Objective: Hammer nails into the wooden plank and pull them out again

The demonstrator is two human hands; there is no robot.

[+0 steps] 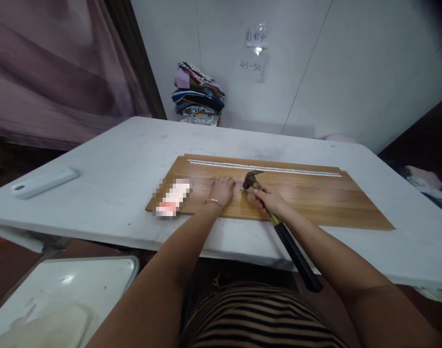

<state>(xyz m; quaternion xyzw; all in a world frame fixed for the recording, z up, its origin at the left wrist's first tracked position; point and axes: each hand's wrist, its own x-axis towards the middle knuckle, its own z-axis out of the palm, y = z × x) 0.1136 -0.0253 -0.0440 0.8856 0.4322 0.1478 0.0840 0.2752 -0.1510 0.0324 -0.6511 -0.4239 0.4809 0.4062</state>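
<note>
Hammer (289,244) in R hand (272,199), gripped on handle nr head, w/ butt angled back past front edge of table (108,159); head over wooden board (322,198), can't tell if touching. L hand (224,191) at board just L of hammer head, bunched narrow, can't tell if holding anything. Few thin bits (213,181) beside L hand. Two white strips (264,168) along board's far side.

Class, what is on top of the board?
On the board: two white strips, small nails and a pixelated item. What lies beneath the left hand is covered.
</note>
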